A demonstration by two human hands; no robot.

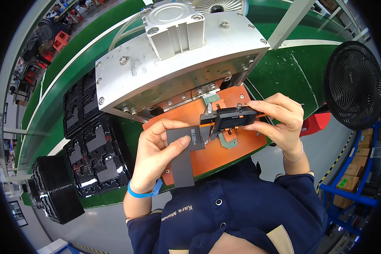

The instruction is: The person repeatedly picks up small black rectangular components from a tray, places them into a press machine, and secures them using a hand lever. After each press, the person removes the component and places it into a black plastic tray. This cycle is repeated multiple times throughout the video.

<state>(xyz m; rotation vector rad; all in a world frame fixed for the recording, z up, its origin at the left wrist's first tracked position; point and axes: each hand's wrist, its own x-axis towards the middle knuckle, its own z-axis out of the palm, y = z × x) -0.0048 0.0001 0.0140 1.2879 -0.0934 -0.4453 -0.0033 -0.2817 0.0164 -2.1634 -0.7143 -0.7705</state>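
Between the thumb and fingers of my left hand [156,150] is a dark grey, flat L-shaped piece [182,165] with a small printed code. It hangs over the near left part of an orange base plate [216,158]. My right hand [281,120] pinches the right end of a black rectangular frame [236,119] with small orange parts on it. The frame sits above the middle of the plate, close to the grey piece. Whether these two touch, I cannot tell. Part of a greenish fixture block [228,142] shows beneath the frame.
A silver press [178,70] with a cylinder stands over the plate's far side. Black trays [97,152] lie left on the green table [283,72], and a black tray stack [57,190] is farther left. A black fan [353,80] and a red stool [315,123] are right.
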